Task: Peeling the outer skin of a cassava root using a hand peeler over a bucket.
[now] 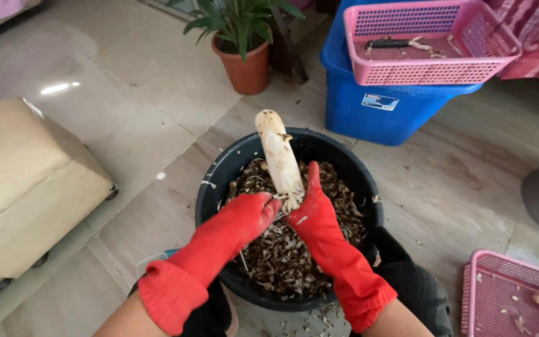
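Hands in red rubber gloves working a long pale root (279, 153) over a black bucket (210, 187) on a tiled floor. The right hand (312, 209) grips the near, lower end of the root, fingers wrapped round it and one finger raised along its side. The left hand (254, 212) is closed at the same end; a thin metal blade or peeler seems to show at its fingertips, though the tool is too small to identify.

The root is held above the middle of the bucket, not resting on anything. Its long axis runs from the hands up and away from the person, leaning slightly left, with the rounded far end projecting past the bucket's far rim.

Progress, as judged from the surfaces: most of the root looks pale and scraped, while brownish streaks remain along its length and at the far tip, so some cleaning appears left. The bucket is already heaped with dark peelings (282, 249), and scraps lie on the floor beside it.

Surroundings: a pink basket (428, 72) sits on a blue bin (375, 106) beyond the bucket; a second pink basket (494, 293) at lower right holds a pale piece; a potted plant (244, 43) stands behind; a beige cushion (20, 181) lies at left.
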